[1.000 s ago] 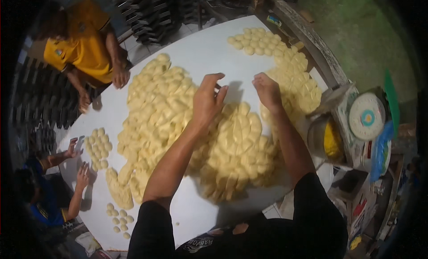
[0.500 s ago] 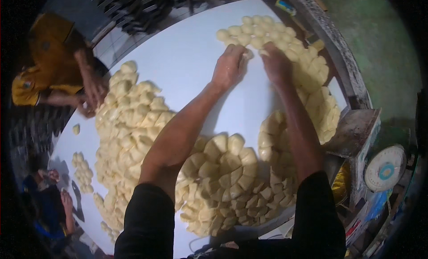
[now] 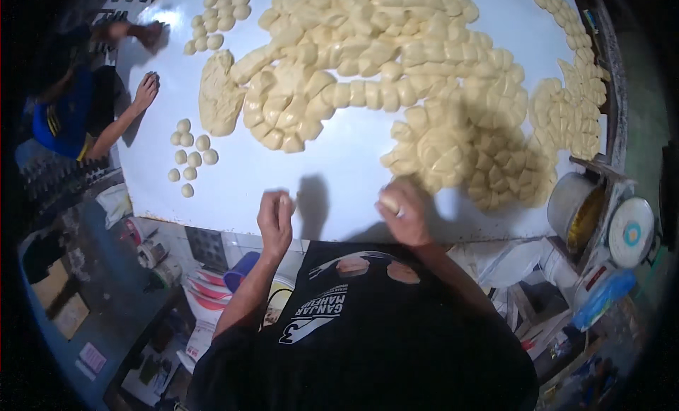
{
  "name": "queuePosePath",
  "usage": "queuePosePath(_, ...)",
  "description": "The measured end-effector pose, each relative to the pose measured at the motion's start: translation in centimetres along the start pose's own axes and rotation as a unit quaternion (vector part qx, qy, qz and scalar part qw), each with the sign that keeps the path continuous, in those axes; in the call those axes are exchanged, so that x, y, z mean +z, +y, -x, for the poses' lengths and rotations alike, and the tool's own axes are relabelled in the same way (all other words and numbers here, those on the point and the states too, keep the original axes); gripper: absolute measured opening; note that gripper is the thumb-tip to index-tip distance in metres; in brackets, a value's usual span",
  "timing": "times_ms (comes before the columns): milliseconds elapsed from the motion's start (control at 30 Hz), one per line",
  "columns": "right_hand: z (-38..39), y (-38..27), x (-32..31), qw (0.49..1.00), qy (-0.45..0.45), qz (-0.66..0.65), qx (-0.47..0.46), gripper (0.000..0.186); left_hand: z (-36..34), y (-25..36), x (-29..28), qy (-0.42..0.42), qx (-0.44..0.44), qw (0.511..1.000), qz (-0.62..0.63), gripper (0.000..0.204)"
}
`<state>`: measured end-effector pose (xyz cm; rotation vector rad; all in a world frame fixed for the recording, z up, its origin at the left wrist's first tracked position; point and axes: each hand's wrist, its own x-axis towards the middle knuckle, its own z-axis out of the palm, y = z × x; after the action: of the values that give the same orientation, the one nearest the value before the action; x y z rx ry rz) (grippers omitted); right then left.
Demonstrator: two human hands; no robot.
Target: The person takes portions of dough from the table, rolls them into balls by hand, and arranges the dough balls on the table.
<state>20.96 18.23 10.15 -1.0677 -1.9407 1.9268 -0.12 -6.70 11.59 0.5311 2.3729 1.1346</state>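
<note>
My left hand (image 3: 274,218) is curled closed above the table's near edge, with a pale bit of dough (image 3: 286,200) showing at its fingers. Opposite it, on the right, my right hand (image 3: 407,211) closes round a small dough piece (image 3: 389,204). A gap of white tabletop (image 3: 339,192) separates the two hands. Just beyond my right hand lies a heap of cut dough pieces (image 3: 438,153), partly in shadow. Farther off, a long band of cut dough (image 3: 368,54) spreads across the table, and a flat uncut dough slab (image 3: 221,96) lies at its left end.
Round dough balls (image 3: 189,156) sit at left, with more balls (image 3: 223,8) behind. A co-worker's hand (image 3: 146,91) rests near the left edge. Rows of shaped dough (image 3: 587,93) line the right side. A metal pot (image 3: 576,209) and dial scale (image 3: 631,232) stand at the right.
My view has swung down and toward the near edge. Both hands have come back from the dough balls at the far right and are now close to my body.
</note>
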Motion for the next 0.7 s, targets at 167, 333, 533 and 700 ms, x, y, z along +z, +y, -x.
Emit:
queuePosePath(167, 1.8, 12.2, 4.3, 0.85, -0.12, 0.357, -0.368, 0.03, 3.8, -19.9, -6.8, -0.006, 0.253, 0.883, -0.396, 0.041)
queuePosePath(333, 2.1, 9.5, 15.7, 0.867, 0.014, 0.472, -0.158, 0.043, 1.8, -14.6, -0.9, 0.043, 0.112, 0.971, -0.209, 0.036)
queuePosePath(533, -0.7, 10.6, 9.7, 0.821, -0.066, 0.514, -0.24, 0.04, -2.3, -21.4, -6.9, 0.028, 0.278, 0.921, -0.27, 0.027)
queuePosePath(700, 4.1, 8.7, 16.2, 0.878, 0.048, 0.389, -0.273, 0.039, 2.8, -18.1, -1.2, -0.015, 0.317, 0.929, -0.191, 0.029)
